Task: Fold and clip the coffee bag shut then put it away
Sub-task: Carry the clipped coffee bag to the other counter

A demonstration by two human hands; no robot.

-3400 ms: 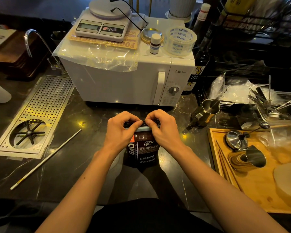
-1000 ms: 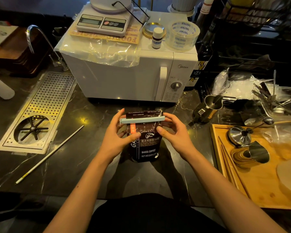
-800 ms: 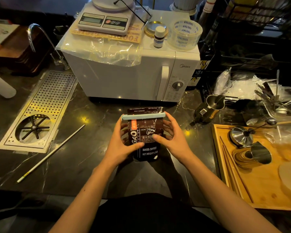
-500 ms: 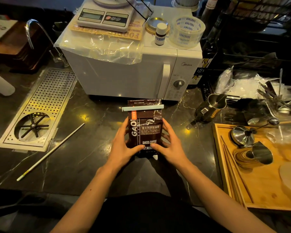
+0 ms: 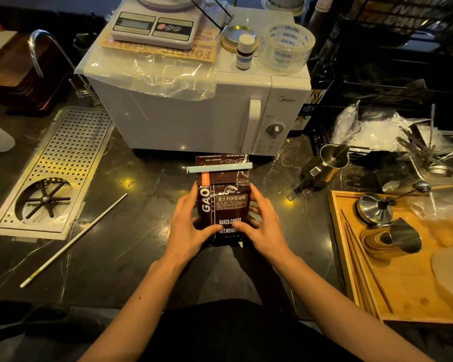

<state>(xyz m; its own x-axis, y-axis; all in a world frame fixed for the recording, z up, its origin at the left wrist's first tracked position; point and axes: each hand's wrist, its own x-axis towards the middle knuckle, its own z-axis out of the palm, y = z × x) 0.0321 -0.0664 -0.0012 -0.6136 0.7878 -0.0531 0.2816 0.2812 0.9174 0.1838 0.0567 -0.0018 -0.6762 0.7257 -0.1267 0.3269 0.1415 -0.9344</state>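
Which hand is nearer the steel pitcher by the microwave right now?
Right. The right hand grips the coffee bag's right side, on the pitcher's side. The left hand grips the bag's left side, farther away.

L grip point(image 5: 187, 226) & R grip point(image 5: 266, 226) – fingers curled inward, thumbs nearly meeting – forearms converging.

One coffee bag point(image 5: 224, 205) with one pale clip point(image 5: 219, 168) across its top. Two hands: left hand point(image 5: 187, 226), right hand point(image 5: 266, 226). One microwave point(image 5: 194, 113) at the far side, carrying one scale point(image 5: 154, 27), one small bottle point(image 5: 244, 52) and one tape roll point(image 5: 285, 48). One wooden tray point(image 5: 351, 270) at right. One white rod point(image 5: 73, 240) lies at left on the counter point(image 5: 128, 244).
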